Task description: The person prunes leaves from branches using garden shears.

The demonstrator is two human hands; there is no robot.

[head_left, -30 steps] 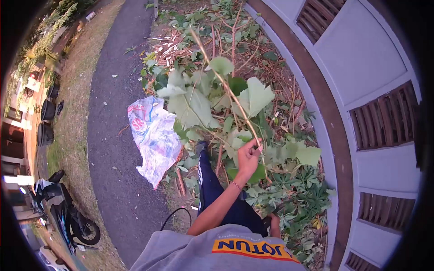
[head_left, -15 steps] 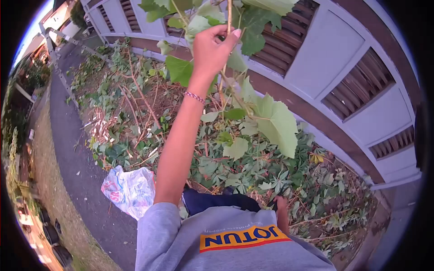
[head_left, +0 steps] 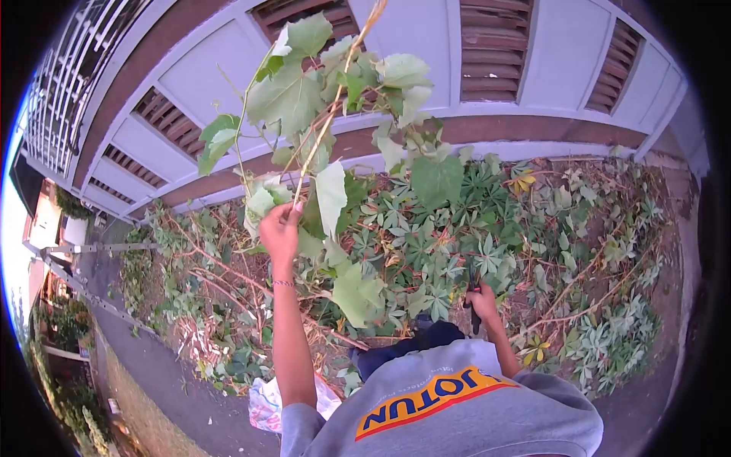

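Note:
My left hand (head_left: 280,232) is closed around the thin stem of a leafy vine cutting (head_left: 333,107), raised out in front of me. Broad, lobed green leaves spread along this stem, and its bare tan end points up toward the wall. Low at my right side, my right hand (head_left: 483,298) grips a dark tool with a touch of red, apparently pruning shears (head_left: 476,316). Their blades are small and hard to make out against the foliage. Cut leaves and twigs (head_left: 426,259) cover the ground beneath both hands.
A pale wall (head_left: 415,34) with brown louvred vents runs along the far side. A metal ladder (head_left: 91,293) stands at left by the paved path (head_left: 175,381). A white plastic bag (head_left: 266,404) lies near my left side. Long branches (head_left: 221,263) lie among the cuttings.
My view has turned toward the wall. My left hand, still holding the vine, now appears lower and further left. My right hand and its tool show more fully.

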